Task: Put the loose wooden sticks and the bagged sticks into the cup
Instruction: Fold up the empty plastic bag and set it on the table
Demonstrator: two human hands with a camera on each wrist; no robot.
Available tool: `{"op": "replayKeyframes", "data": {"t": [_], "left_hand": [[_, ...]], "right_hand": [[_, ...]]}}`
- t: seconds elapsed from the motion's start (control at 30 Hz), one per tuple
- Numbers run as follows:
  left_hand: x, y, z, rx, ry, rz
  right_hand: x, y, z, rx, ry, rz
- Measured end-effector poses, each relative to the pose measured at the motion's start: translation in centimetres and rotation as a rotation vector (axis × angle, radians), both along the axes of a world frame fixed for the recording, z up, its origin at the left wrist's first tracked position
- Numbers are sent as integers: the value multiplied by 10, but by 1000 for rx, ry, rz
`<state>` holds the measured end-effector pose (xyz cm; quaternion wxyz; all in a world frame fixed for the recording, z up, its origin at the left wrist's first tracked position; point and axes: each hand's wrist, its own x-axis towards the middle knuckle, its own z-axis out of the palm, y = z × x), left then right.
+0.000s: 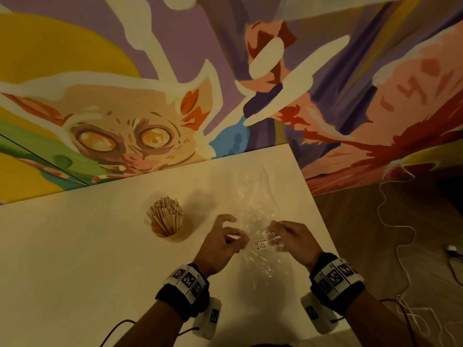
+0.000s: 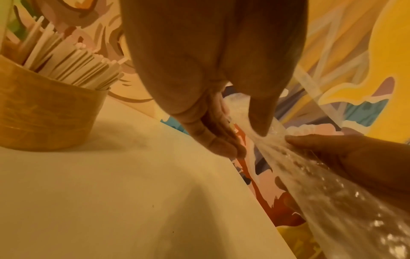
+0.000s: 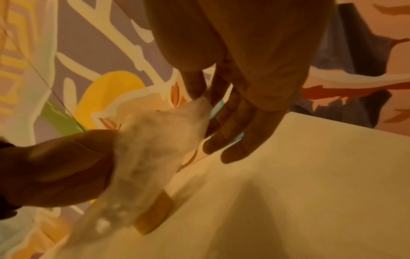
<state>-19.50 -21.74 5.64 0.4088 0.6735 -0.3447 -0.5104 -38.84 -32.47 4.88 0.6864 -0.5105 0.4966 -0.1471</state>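
Where the mural wall (image 1: 350,83) corners, a white table (image 1: 87,259) stands.

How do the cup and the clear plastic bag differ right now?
The cup stands upright on the table, untouched; the clear plastic bag is pinched between the left hand and right hand. The cup is packed with wooden sticks; the bag looks empty. The cup is opaque tan; the bag is see-through and crinkled.

bare forearms, black wrist bands (image 1: 335,279) bearing white marker tags, seemingly cabled.
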Motion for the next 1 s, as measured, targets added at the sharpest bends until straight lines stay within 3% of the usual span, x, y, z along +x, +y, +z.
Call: {"op": "replayKeyframes", "data": {"t": [0.07,0.13,0.27,0.43,0.5,0.57,0.67,0.73,0.83,0.9,1.0], "left_hand": [[-1,2,4,-49,48,50],[-3,3,8,-75,50,-13],[-1,2,2,-59,-148,-163],[-4,5,-9,-80,-353,-104],[-4,6,-12,-112,-371,-86],[-3,7,-15,-133,-336,-92],[0,5,-17,-148,-297,-118],[4,2,-18,-151,-305,-94],[14,-4,-22,-92,-245,-12],[18,-7,-25,-26,-88,2],[19,-11,-35,35,20,18]], "right_hand": [[2,-1,-4,-69,11,40],[3,-1,-9,-173,35,107],[3,-1,-11,-149,-47,130],[1,-2,-6,-182,-91,159],[0,-2,-6,-252,-17,153],[-1,-4,-3,-309,87,220],[0,-12,-7,-458,246,508],[1,-17,-13,-490,315,592],[5,-22,-25,-334,154,488],[9,-23,-31,-229,50,401],[14,-22,-41,-118,14,305]]}}
